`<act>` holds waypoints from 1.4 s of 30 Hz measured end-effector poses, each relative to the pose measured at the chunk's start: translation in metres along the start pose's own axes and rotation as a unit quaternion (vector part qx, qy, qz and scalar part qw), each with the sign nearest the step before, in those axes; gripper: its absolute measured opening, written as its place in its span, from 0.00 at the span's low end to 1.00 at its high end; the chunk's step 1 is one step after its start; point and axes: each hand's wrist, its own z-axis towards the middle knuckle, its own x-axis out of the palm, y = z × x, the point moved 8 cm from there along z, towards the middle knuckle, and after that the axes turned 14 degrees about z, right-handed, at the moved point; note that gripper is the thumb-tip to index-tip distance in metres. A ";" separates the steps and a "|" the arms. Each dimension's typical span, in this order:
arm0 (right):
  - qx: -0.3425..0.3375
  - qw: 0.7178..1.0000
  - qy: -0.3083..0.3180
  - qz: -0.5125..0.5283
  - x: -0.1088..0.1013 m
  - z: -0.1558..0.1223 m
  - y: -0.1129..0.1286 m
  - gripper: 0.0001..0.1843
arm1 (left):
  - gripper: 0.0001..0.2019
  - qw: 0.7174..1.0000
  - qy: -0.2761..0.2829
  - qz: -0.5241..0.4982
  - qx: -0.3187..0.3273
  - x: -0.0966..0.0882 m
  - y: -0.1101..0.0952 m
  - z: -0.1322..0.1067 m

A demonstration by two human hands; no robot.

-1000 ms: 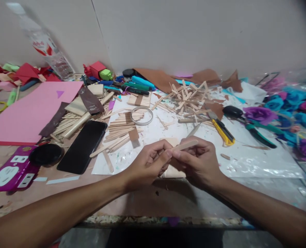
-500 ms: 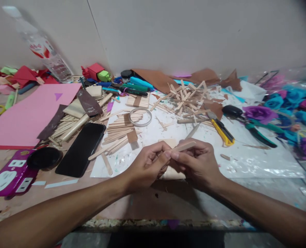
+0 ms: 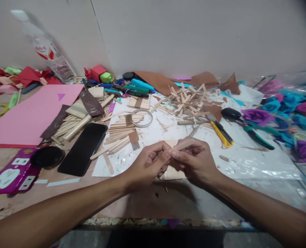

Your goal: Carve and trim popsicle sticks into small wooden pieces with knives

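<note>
A popsicle stick (image 3: 183, 145) is pinched between both hands over the white sheet. My left hand (image 3: 151, 162) is closed, with thumb and fingers gripping the stick's left end. My right hand (image 3: 198, 162) is closed too, its thumb pressed near the middle of the stick and its fingers curled behind. Beyond the right knuckles a thin grey blade (image 3: 193, 131) sticks out; whether the hand holds it I cannot tell. Beneath the hands lies a pale wooden piece (image 3: 173, 174), partly covered by them.
Left of the hands are a black phone (image 3: 83, 148), a stick pile (image 3: 122, 129) and a tape roll (image 3: 141, 118). More sticks (image 3: 186, 98) lie heaped behind. To the right are a yellow utility knife (image 3: 221, 132), green-handled pliers (image 3: 258, 136) and paper flowers (image 3: 257, 117).
The view has shifted slightly, so the background things sit a little differently in the picture. Both hands keep nearly the same grip on the stick.
</note>
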 end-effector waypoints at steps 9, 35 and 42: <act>-0.007 1.000 -0.008 0.011 0.000 0.000 0.001 0.06 | 0.15 1.000 -0.001 0.010 -0.004 0.000 -0.002 0.000; 0.020 0.996 0.068 -0.044 0.009 0.006 0.017 0.04 | 0.15 1.000 -0.013 0.022 -0.009 0.000 -0.003 -0.001; 0.032 0.994 0.075 -0.069 0.005 0.004 0.022 0.05 | 0.17 0.995 -0.031 0.098 -0.008 -0.004 -0.004 -0.003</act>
